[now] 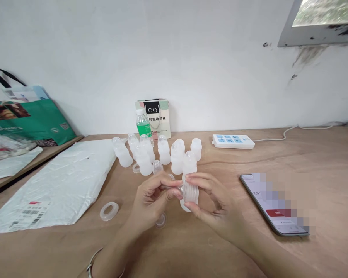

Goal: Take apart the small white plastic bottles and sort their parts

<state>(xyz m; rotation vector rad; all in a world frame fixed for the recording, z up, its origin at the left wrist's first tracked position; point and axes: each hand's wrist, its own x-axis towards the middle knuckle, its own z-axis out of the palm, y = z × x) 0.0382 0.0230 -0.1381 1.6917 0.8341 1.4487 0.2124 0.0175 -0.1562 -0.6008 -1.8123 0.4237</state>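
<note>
Over the table, my two hands meet in front of a group of small frosted white bottles. My right hand (216, 199) holds a translucent threaded ring (190, 192) between thumb and fingers. Against the ring's left side, my left hand (155, 195) pinches a clear, soft-looking piece, mostly hidden by the fingertips; it resembles a bottle nipple. Right behind the ring stands a bottle (189, 164), partly covered by my fingers. Several bottles with clear domed tops, such as this bottle (145, 164), stand farther back. A loose ring (109, 211) lies left of my left hand.
A phone (274, 208) lies at right, with a power strip (233, 141) behind it. At left are a white plastic mailer (60, 173) and a green bag (40, 119). A drink bottle (143, 125) and a paper bag (162, 116) stand by the wall.
</note>
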